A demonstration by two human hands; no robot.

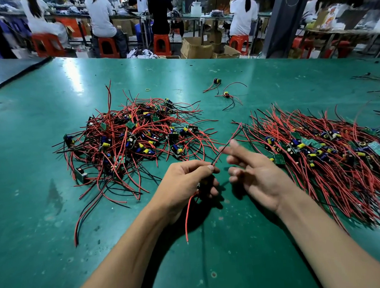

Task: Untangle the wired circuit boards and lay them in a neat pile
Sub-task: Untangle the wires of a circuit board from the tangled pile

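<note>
A tangled heap of small circuit boards with red and black wires lies on the green table, left of centre. To the right lies a flatter pile of boards with their wires combed one way. My left hand grips one wired board; a red wire hangs from it and more wires stick up past its thumb toward the right. My right hand hovers just right of it, blurred, fingers loosely spread, holding nothing; its fingertips are near the raised wires.
Two loose wired parts and a yellow rubber band lie farther back on the table. More black wires lie at the right edge. Beyond the table's far edge, people sit on red stools at benches, with cardboard boxes.
</note>
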